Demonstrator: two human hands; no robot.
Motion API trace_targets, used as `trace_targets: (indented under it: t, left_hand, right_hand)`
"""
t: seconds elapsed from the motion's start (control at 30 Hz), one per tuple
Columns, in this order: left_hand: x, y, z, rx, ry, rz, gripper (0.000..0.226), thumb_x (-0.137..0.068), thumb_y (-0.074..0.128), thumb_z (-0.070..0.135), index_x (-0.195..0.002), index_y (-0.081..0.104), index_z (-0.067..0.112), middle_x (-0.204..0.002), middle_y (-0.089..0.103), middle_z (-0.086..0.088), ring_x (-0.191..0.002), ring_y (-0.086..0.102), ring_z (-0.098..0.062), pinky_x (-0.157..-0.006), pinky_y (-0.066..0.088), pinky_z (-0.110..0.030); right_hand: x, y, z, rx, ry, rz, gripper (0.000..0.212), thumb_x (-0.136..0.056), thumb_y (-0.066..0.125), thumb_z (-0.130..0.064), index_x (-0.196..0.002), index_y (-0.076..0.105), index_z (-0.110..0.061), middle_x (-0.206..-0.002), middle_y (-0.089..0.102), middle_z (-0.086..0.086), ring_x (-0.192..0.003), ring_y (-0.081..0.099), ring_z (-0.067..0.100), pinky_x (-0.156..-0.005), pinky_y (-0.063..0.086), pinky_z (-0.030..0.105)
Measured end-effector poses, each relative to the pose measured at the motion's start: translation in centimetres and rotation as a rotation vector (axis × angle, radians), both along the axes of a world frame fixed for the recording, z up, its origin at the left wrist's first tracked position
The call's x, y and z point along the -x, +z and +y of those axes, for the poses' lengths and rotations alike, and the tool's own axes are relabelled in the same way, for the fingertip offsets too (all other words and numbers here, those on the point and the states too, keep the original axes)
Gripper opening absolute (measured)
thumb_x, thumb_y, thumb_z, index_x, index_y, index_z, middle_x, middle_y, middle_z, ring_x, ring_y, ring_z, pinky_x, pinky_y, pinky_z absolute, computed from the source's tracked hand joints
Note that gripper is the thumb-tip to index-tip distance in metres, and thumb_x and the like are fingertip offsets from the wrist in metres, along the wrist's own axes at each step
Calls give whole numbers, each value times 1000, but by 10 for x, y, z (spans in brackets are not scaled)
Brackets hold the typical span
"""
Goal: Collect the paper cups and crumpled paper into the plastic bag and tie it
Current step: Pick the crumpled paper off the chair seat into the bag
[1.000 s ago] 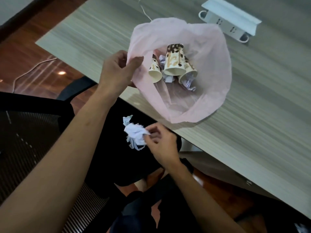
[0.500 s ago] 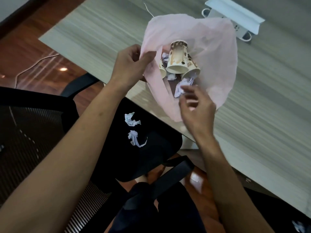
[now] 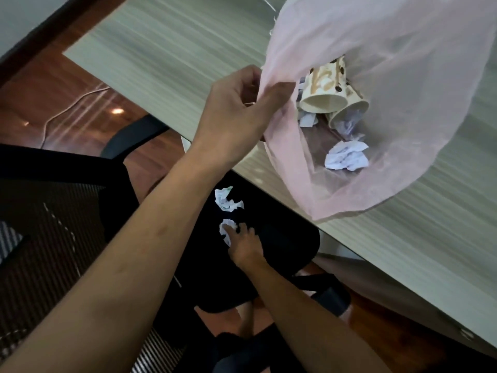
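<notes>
The left hand point(image 3: 236, 114) pinches the plastic bag point(image 3: 403, 109) open on the desk point(image 3: 166, 47); paper cups point(image 3: 326, 90) and a crumpled paper point(image 3: 347, 156) lie inside. The right hand point(image 3: 246, 244) fingers seemingly close on 1 of 2 paper wads point(image 3: 228, 201) on the chair seat point(image 3: 285, 243). Tying remains.

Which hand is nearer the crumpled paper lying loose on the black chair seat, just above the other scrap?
Right. The right hand is on the seat, fingers on the neighbouring scrap just below that crumpled paper. The left hand is up at the pink plastic bag, pinching its rim.
</notes>
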State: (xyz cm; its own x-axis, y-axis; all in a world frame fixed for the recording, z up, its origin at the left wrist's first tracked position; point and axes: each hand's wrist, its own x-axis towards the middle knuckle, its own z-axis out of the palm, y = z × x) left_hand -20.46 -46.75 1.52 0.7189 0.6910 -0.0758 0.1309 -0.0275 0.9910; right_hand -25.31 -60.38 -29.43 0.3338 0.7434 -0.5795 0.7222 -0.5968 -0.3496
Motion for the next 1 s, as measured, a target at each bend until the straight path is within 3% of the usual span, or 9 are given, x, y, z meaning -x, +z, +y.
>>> trace_targets:
  t: [0.17,0.3,0.43,0.53,0.63,0.8,0.9,1.0]
  left_hand:
    - [0,-5,0,23,-11,-14,26,-93,65,21,-103,67,-3,-95,72,-20,-85,70,-37,-66,60,-50]
    - [3,-1,-1,53,8,6,27,-94,65,22,-107,66,-2,-97,73,-18,-87,71,-34,-68,60,-49]
    - [3,10,1,76,31,34,26,-94,64,22,-106,67,0,-97,74,-16,-81,72,-26,-69,60,-43]
    - [1,19,3,68,54,57,27,-95,64,20,-104,66,-5,-90,72,-17,-73,68,-18,-65,60,-36]
    - [0,27,6,66,73,81,24,-95,63,21,-103,67,-1,-85,70,-6,-66,67,-8,-60,58,-26]
    - [0,35,10,51,88,98,20,-95,63,23,-102,69,5,-83,70,-3,-64,66,-6,-57,55,-24]
    - [0,39,6,62,89,99,22,-95,64,27,-102,68,8,-88,72,-4,-68,68,-8,-58,55,-24]
    - [-3,42,-1,52,90,90,23,-95,64,26,-104,68,6,-87,70,-3,-65,66,-4,-56,55,-21]
  right_hand:
    - [14,-14,3,-60,-103,43,67,-91,52,-2,-150,28,-24,-135,40,19,-114,51,38,-89,49,43]
    - [11,4,-4,-152,-231,134,55,-87,57,-5,-138,41,-14,-130,48,17,-112,57,37,-90,50,40]
    - [3,66,-15,-327,-365,317,55,-79,68,-10,-131,49,-14,-121,58,8,-110,60,25,-94,51,39]
    - [3,139,-31,-496,-451,377,48,-78,71,-13,-123,54,-17,-104,62,0,-82,59,7,-76,49,20]
    - [2,224,-51,-675,-466,320,52,-75,76,-14,-123,57,-17,-99,64,-6,-76,61,3,-72,46,9]
    - [-35,317,-79,-887,-649,166,60,-69,82,-11,-123,60,-22,-100,69,-14,-83,66,1,-73,48,10]
    - [-93,320,-68,-894,-779,73,61,-70,84,-15,-125,59,-23,-99,66,-18,-84,64,-7,-69,47,5]
    - [-148,298,-42,-762,-665,12,66,-75,83,-24,-135,57,-19,-116,68,-6,-98,62,-6,-79,43,4]
